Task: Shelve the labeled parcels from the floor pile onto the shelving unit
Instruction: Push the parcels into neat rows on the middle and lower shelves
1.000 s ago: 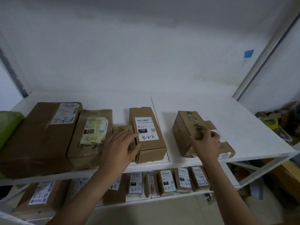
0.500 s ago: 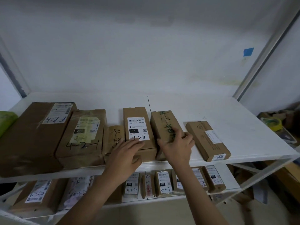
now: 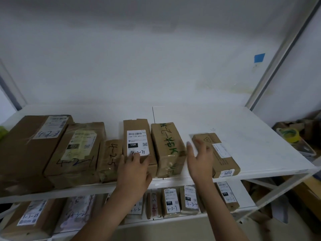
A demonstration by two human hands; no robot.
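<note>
The left hand [image 3: 134, 171] lies flat, fingers straight, on the near end of a white-labelled box [image 3: 137, 134] on the upper shelf [image 3: 260, 145]. The right hand [image 3: 199, 160], blurred, is spread and holds nothing. It is raised between a green-marked box [image 3: 166, 145] to its left and a flat box [image 3: 224, 157] to its right.

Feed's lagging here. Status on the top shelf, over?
Left hand rests on 15H parcel. Right hand open between green-marked parcel and 4013 parcel. 4013 parcel apart from the others.
</note>
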